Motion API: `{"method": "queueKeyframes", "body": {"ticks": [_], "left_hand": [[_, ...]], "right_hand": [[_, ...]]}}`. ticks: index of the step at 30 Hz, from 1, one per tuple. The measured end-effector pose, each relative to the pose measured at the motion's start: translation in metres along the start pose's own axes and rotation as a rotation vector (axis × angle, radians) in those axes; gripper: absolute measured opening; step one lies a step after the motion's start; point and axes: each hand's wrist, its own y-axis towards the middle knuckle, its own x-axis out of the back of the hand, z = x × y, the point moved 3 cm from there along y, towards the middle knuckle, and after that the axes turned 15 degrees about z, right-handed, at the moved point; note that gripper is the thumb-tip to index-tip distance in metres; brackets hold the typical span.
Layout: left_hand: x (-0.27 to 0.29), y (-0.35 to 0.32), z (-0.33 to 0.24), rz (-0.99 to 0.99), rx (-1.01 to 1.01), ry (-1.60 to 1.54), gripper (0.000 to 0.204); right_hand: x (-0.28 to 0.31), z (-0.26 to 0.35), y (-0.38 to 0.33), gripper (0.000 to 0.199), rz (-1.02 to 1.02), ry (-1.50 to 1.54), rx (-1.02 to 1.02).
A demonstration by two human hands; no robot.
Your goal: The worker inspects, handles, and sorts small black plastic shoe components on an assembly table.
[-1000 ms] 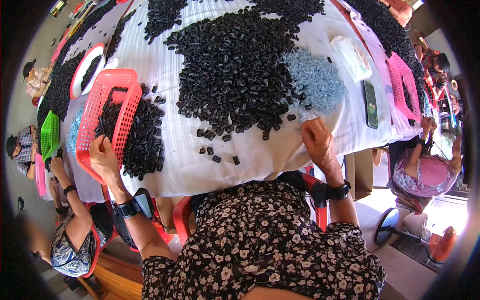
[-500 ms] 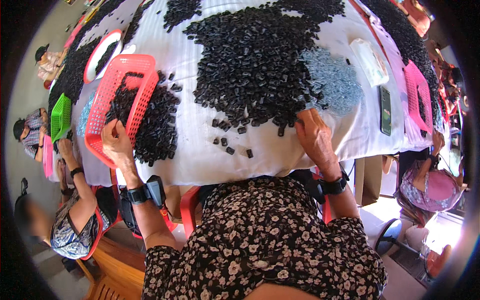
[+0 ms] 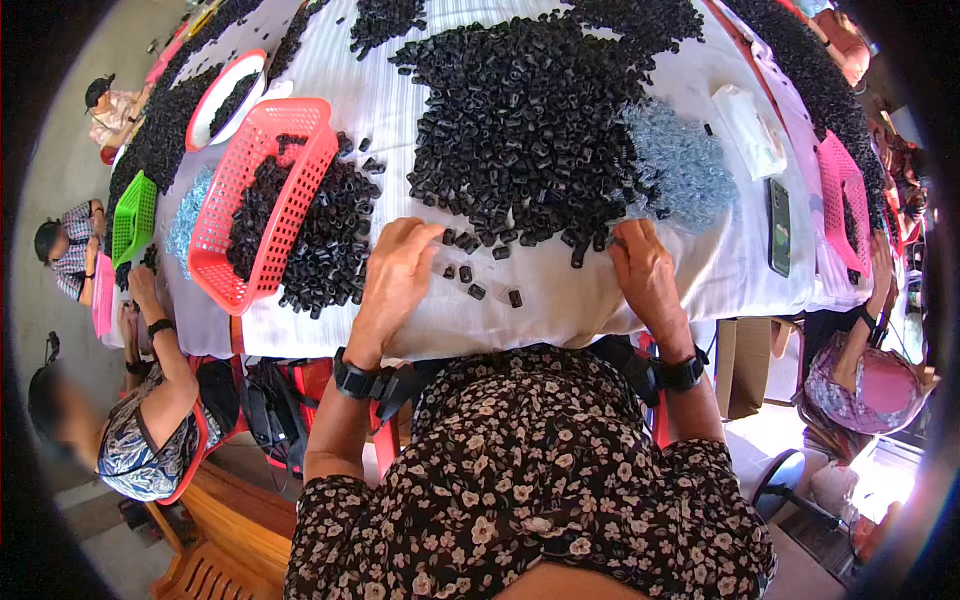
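Many small black plastic pieces form a wide heap on the white-covered table, with a patch of tiny pale-blue pieces against its right side. My left hand is at the near left corner of the heap, its fingers bent together beside a few loose black pieces; what they hold is hidden. At the heap's near right edge, my right hand has thumb and fingers pinched close to black and pale-blue pieces. Anything inside that pinch is too small to name. A coral-red basket, left of my left hand, contains black pieces.
More black pieces lie beside the basket, and a white bowl with a red rim stands behind it. Toward the right are a white packet, a phone and a pink basket. Other people sit along both sides.
My left hand has moved right, from over the coral-red basket to the loose black pieces near the heap. My right hand stays near the heap's edge. The view has shifted slightly.
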Motion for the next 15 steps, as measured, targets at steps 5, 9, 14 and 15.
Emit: {"method": "queueKeyframes", "body": {"ticks": [5, 9, 14, 15], "left_hand": [[-0.013, 0.014, -0.001, 0.117, 0.018, 0.072, 0.022], [-0.014, 0.008, 0.007, 0.049, 0.035, -0.008, 0.019], [-0.003, 0.001, 0.001, 0.021, 0.109, -0.630, 0.016], [-0.002, 0.000, -0.002, 0.030, 0.134, -0.895, 0.016]], "right_hand": [[-0.002, -0.003, -0.001, 0.013, -0.009, -0.043, -0.057], [0.001, 0.001, -0.005, 0.011, -0.093, 0.067, -0.023], [0.015, 0.015, -0.005, 0.008, -0.108, 0.255, -0.052], [0.016, 0.021, -0.003, 0.007, -0.088, 0.271, 0.010]]}}
